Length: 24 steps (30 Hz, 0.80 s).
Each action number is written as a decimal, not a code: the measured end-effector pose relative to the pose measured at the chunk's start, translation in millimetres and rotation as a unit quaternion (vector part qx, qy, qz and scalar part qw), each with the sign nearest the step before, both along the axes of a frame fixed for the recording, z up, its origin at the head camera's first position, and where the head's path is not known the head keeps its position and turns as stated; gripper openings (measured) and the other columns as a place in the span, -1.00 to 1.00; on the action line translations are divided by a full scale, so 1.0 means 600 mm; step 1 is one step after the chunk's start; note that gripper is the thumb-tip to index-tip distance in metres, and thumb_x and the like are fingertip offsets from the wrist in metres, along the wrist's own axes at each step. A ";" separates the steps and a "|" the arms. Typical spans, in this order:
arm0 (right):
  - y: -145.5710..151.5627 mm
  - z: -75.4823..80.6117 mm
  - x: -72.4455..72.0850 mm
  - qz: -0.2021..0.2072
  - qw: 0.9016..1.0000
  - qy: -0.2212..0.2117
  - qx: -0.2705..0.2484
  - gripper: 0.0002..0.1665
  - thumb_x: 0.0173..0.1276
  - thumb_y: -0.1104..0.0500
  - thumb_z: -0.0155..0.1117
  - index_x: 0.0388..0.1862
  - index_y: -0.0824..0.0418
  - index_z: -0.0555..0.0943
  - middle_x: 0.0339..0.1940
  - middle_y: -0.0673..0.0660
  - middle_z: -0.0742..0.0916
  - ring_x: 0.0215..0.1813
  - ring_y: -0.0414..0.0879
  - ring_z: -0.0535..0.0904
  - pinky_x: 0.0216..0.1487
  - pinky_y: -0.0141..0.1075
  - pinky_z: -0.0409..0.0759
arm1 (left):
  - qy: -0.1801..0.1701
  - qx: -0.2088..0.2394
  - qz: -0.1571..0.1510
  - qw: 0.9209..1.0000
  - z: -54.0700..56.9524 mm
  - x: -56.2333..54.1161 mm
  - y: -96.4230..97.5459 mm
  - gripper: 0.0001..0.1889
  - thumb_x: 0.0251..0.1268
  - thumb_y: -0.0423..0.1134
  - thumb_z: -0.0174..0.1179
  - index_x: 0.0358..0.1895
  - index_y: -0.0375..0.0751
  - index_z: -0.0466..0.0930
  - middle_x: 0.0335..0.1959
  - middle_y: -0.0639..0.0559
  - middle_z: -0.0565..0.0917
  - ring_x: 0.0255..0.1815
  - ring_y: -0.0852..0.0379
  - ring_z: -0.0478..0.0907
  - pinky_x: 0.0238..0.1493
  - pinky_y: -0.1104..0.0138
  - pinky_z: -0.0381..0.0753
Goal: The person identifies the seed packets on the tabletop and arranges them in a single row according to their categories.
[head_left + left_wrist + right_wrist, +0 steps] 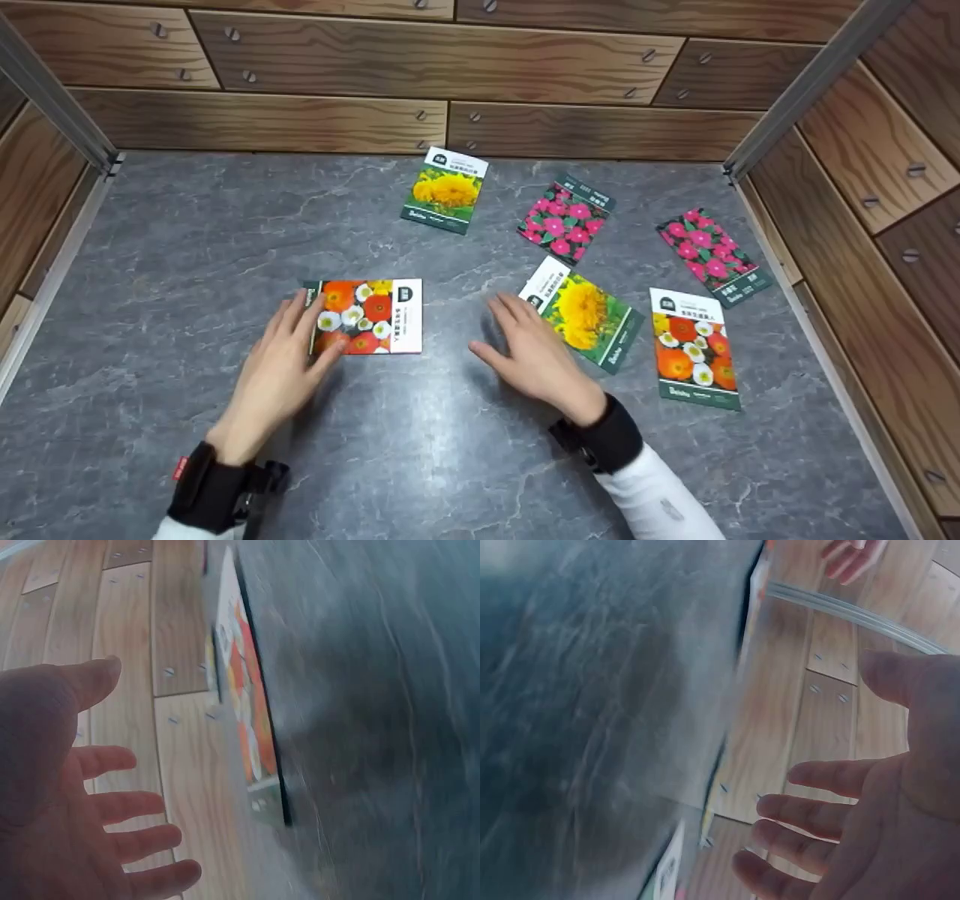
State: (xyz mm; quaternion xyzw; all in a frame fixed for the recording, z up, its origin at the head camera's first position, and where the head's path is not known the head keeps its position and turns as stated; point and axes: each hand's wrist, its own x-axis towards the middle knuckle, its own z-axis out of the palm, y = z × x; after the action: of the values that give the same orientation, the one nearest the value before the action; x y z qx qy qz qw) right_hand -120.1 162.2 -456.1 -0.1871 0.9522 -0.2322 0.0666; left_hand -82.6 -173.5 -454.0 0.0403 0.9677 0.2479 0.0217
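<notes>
A seed packet with orange, red and white poppies [375,315] lies sideways on the grey tabletop. My left hand [277,367] is over its green end, fingers loosely extended; in the left wrist view a gap shows between the fingers and the packet. Farther right, a packet with yellow sunflower-like blooms [585,315] lies tilted. My right hand [540,364] covers part of that packet's lower left side in the head view, fingers spread and holding nothing. The right wrist view shows this palm [900,832] raised off the tabletop.
Another yellow-flower packet [448,191] lies near the back wall. Two pink-flower packets, one [566,221] right of centre and one [709,251] by the right wall, lie at angles. A second poppy packet [694,352] is at the right. Wood-patterned panels [435,56] wall in the tabletop.
</notes>
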 end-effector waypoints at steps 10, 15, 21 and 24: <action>-0.061 -0.009 -0.050 0.031 0.999 -0.026 0.036 -0.07 0.56 -0.30 0.17 0.64 0.28 0.30 0.63 0.33 0.43 0.66 0.26 0.33 0.70 0.13 0.32 | -0.018 -0.001 -0.033 0.999 -0.010 -0.046 -0.020 -0.23 0.58 -0.01 0.19 0.67 -0.27 0.14 0.68 -0.47 0.10 0.65 -0.52 0.13 0.54 -0.42 0.28; -0.092 -0.014 -0.072 0.048 0.997 -0.035 0.043 -0.11 0.57 -0.27 0.18 0.60 0.29 0.35 0.61 0.31 0.47 0.65 0.25 0.36 0.68 0.15 0.35 | -0.037 -0.007 -0.051 0.998 -0.020 -0.075 -0.023 -0.22 0.57 -0.02 0.21 0.67 -0.25 0.12 0.70 -0.45 0.05 0.68 -0.53 0.06 0.58 -0.42 0.21; -0.125 -0.017 -0.083 0.057 0.996 -0.044 0.046 -0.19 0.58 -0.22 0.19 0.56 0.27 0.41 0.55 0.28 0.56 0.60 0.19 0.44 0.66 0.08 0.41 | -0.047 -0.020 -0.071 0.996 -0.038 -0.090 -0.029 -0.19 0.54 -0.06 0.25 0.68 -0.27 0.11 0.70 -0.49 0.03 0.69 -0.57 -0.04 0.57 -0.48 0.15; -0.137 -0.018 -0.080 0.065 0.996 -0.041 0.044 -0.19 0.58 -0.19 0.21 0.57 0.29 0.40 0.52 0.31 0.58 0.57 0.20 0.48 0.60 0.07 0.48 | -0.055 -0.022 -0.070 0.996 -0.046 -0.088 -0.027 -0.19 0.54 -0.04 0.26 0.67 -0.29 0.12 0.68 -0.51 0.05 0.69 -0.58 -0.03 0.54 -0.51 0.17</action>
State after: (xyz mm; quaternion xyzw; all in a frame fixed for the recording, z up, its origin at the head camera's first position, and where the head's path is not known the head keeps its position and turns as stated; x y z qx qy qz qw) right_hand -167.9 79.7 -466.9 -0.2357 0.9439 -0.1926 0.1283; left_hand -135.5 -189.6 -481.4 0.0934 0.9651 0.2262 0.0932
